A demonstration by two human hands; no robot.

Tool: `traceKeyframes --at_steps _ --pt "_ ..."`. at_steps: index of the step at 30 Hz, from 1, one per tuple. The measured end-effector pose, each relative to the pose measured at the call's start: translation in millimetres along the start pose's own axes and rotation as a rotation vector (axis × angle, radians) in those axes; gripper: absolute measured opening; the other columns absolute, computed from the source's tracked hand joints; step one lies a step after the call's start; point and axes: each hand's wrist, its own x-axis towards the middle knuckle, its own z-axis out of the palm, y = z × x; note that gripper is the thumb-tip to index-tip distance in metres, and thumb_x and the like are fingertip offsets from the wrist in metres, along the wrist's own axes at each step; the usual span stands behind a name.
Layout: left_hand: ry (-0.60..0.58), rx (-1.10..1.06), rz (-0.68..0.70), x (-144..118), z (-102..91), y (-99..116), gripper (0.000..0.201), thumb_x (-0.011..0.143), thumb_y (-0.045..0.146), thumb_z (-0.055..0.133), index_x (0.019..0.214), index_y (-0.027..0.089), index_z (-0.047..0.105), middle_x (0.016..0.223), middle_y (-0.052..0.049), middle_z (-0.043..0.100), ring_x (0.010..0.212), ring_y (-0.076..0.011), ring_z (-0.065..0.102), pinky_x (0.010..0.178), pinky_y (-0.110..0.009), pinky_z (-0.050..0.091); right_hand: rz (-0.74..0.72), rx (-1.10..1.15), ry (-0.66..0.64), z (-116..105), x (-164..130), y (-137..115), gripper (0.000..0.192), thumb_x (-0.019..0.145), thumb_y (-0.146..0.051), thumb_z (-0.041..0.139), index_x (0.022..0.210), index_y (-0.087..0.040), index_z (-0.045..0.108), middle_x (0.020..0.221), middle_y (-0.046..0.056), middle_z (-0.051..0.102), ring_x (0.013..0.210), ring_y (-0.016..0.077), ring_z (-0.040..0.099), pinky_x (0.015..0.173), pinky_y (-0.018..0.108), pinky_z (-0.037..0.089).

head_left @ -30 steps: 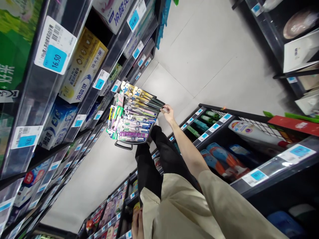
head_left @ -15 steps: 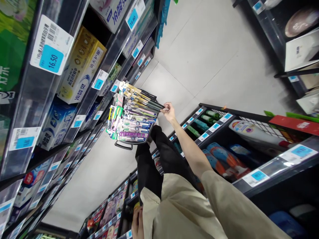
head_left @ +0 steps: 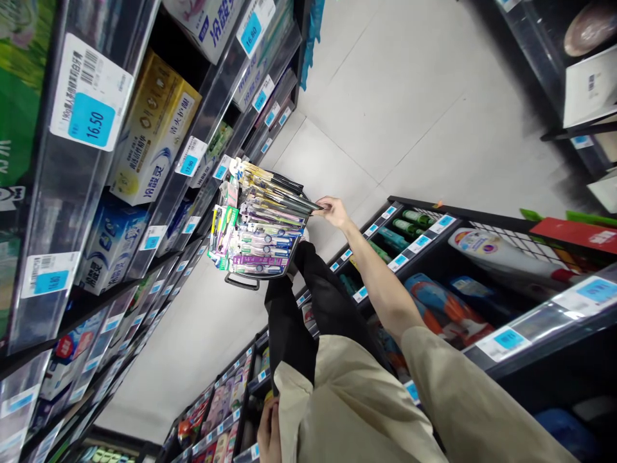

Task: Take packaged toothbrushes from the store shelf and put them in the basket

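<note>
A black basket point(head_left: 242, 283) is packed with rows of packaged toothbrushes point(head_left: 263, 239), standing low in the aisle ahead of my legs. My right hand point(head_left: 332, 211) reaches to its upper right edge. Thumb and fingers there pinch the dark end of a black-and-gold toothbrush pack point(head_left: 303, 203), which lies along the other packs. At the basket's left side are green and yellow packs point(head_left: 222, 230). Beside the hem of my beige shirt hangs my left hand point(head_left: 268, 432), partly cut off by the frame. Its fingers look loosely extended, holding nothing visible.
Shelves with toothpaste boxes point(head_left: 153, 128) and price tags point(head_left: 91, 96) rise close on the left. On the right, a shelf holds bottles point(head_left: 506, 254) and a red box point(head_left: 576, 239). Pale floor tiles point(head_left: 385, 83) run between them. Lower shelves with pink packs point(head_left: 224, 402) stand behind me.
My right hand has shifted slightly right and stays on the dark pack ends. The view has moved a little; the basket and left hand look much the same.
</note>
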Motion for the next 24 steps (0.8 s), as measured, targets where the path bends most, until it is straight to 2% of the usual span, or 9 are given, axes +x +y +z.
traceKeyframes --at_steps 3,7,12,15,17,19,22,24 --pt "-0.093 -0.077 -0.052 5 -0.4 -20 0.041 0.085 0.061 0.045 0.094 0.031 0.072 0.106 -0.003 0.08 0.117 -0.0342 0.073 0.111 -0.039 0.054 0.071 0.119 -0.025 -4 -4 -2 0.051 0.054 -0.047 0.093 0.089 -0.02 0.068 0.086 0.002 0.071 0.074 0.0203 0.066 0.07 0.035 0.054" --pt "-0.119 -0.064 -0.055 11 0.2 -29 0.037 0.087 0.061 0.041 0.093 0.038 0.07 0.108 0.0 0.079 0.122 -0.0323 0.071 0.114 -0.036 0.052 0.079 0.083 0.001 0 -3 -5 0.05 0.055 -0.043 0.089 0.09 -0.022 0.06 0.079 -0.003 0.064 0.074 0.0176 0.062 0.069 0.032 0.051" --pt "-0.173 0.02 -0.042 11 -2.8 -25 0.034 0.089 0.058 0.038 0.095 0.044 0.068 0.111 0.001 0.078 0.121 -0.0308 0.071 0.112 -0.038 0.054 0.002 -0.21 0.034 8 4 -10 0.039 0.059 -0.034 0.082 0.09 -0.021 0.062 0.078 -0.003 0.06 0.075 0.0165 0.053 0.069 0.028 0.044" --pt "-0.198 0.082 0.113 16 -10.6 -4 0.03 0.093 0.053 0.039 0.095 0.045 0.068 0.105 -0.002 0.077 0.112 -0.0327 0.075 0.101 -0.045 0.061 -0.024 -0.361 0.032 9 6 -13 0.032 0.061 -0.031 0.078 0.087 -0.02 0.061 0.076 -0.004 0.059 0.073 0.016 0.05 0.069 0.028 0.041" --pt "-0.232 0.107 0.335 30 -16.7 30 0.028 0.097 0.048 0.041 0.099 0.045 0.069 0.105 -0.005 0.075 0.107 -0.0334 0.075 0.095 -0.049 0.063 -0.048 -0.417 0.025 9 6 -14 0.03 0.062 -0.03 0.076 0.087 -0.02 0.061 0.079 -0.003 0.06 0.073 0.0161 0.05 0.071 0.029 0.041" --pt "-0.247 0.113 0.619 55 -19.8 86 0.032 0.101 0.038 0.04 0.108 0.041 0.071 0.108 -0.008 0.075 0.108 -0.032 0.074 0.095 -0.051 0.062 -0.056 -0.448 0.016 9 6 -14 0.029 0.063 -0.029 0.075 0.087 -0.019 0.062 0.079 -0.003 0.06 0.073 0.0162 0.05 0.071 0.029 0.04" --pt "-0.2 0.213 1.066 114 -11.9 202 0.034 0.103 0.023 0.041 0.117 0.025 0.071 0.111 -0.012 0.076 0.11 -0.0273 0.071 0.096 -0.047 0.061 -0.042 -0.479 0.008 10 5 -13 0.029 0.063 -0.028 0.076 0.086 -0.019 0.062 0.075 -0.004 0.059 0.072 0.016 0.05 0.07 0.028 0.039" --pt "-0.064 0.399 1.263 160 2.2 287 0.036 0.104 0.02 0.041 0.124 0.018 0.07 0.126 -0.016 0.073 0.124 -0.029 0.065 0.107 -0.048 0.054 -0.035 -0.499 0.006 11 6 -13 0.029 0.062 -0.028 0.077 0.085 -0.019 0.061 0.073 -0.004 0.058 0.071 0.0159 0.049 0.068 0.028 0.038"
